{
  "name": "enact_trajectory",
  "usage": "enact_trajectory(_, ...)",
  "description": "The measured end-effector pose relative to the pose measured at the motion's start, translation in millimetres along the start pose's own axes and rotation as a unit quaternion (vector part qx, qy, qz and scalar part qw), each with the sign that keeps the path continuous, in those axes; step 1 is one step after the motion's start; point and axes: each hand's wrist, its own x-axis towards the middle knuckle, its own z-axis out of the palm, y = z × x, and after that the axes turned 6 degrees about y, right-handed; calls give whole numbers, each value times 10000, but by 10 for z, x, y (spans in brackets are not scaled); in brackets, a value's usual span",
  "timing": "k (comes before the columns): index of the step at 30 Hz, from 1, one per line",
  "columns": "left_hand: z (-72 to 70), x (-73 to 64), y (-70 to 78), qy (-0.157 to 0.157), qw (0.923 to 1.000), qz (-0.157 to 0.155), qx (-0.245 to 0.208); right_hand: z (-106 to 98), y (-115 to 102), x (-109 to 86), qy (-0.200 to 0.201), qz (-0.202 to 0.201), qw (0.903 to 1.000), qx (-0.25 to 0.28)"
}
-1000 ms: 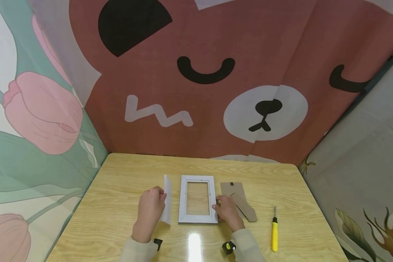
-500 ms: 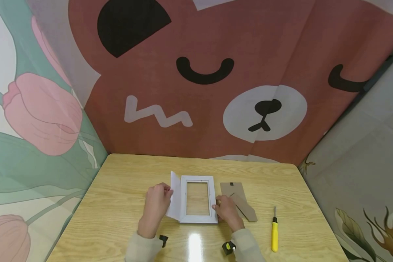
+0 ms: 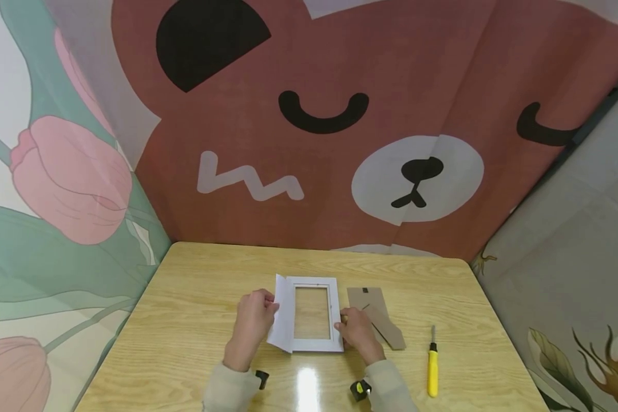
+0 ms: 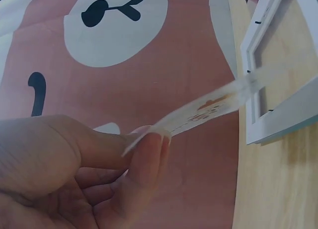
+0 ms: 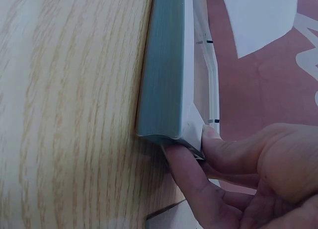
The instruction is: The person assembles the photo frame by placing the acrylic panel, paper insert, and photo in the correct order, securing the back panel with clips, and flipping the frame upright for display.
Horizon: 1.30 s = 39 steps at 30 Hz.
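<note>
A white picture frame [image 3: 316,345] lies on the table with its middle opening bare to the wood. My left hand [image 3: 252,323] pinches the left edge of a white paper sheet [image 3: 283,315], which stands tilted and overlaps the frame's left side in the head view. In the left wrist view, brownish print shows on one face of the sheet [image 4: 208,106], held between thumb and fingertips. My right hand [image 3: 359,333] grips the frame's right side. The right wrist view shows thumb above and a finger below the frame's edge [image 5: 164,90], which looks bluish there.
Just right of the frame lies a brown backing board [image 3: 367,295] with a slanted stand leg [image 3: 388,333]. Farther right is a yellow-handled screwdriver [image 3: 432,369]. Printed cloths [image 3: 319,166] hang behind and beside the wooden table [image 3: 185,303].
My left hand has carried the paper sheet rightward, from beside the frame to over its left side, turning its face more toward the head camera. The right hand and frame have stayed put.
</note>
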Motion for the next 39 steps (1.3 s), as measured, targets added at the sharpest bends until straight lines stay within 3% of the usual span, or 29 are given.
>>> enact_trajectory(26,109,-43,-59,-25,9998,-145,-98,7,16,6,8,34,10000,-8)
enact_trajectory(33,145,-35,-80,76,9998,-48,-184,14,21,11,1,84,10000,40)
enact_trajectory(39,159,-20,-72,-58,9991,-238,-338,17,16,3,-10,48,10000,76)
